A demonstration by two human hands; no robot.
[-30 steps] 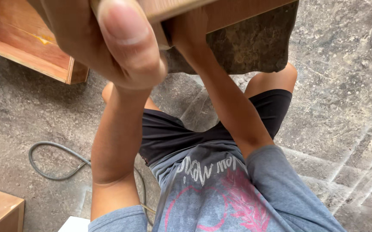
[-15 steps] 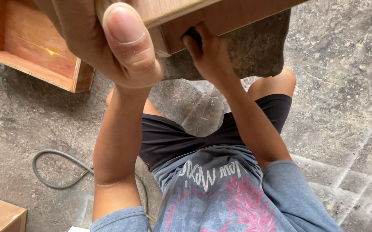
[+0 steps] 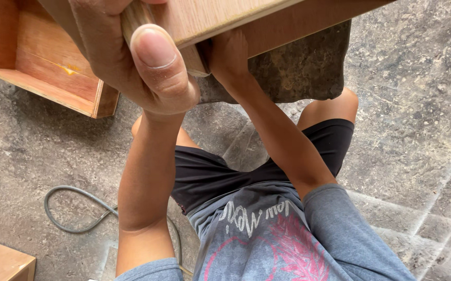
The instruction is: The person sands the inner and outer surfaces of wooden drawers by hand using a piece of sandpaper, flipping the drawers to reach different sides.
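Note:
My left hand (image 3: pixel 132 57) grips the near edge of a light wooden board (image 3: pixel 225 18) held close to the camera, thumb on top of its end. My right hand (image 3: pixel 230 54) reaches under the board and is partly hidden by it, fingers pressed against the wood from below. Beneath the board lies a dark rough stone slab (image 3: pixel 298 67), resting near my knees. I am seated on the floor in dark shorts and a grey printed shirt.
An open wooden box (image 3: pixel 38 67) lies on the concrete floor at the upper left. A grey hose (image 3: pixel 74 208) loops on the floor at the lower left. Another wooden piece (image 3: pixel 2 263) shows at the bottom left corner.
The board and my left hand have come closer and slightly lower in view. My right hand has moved further under the board, less of it showing.

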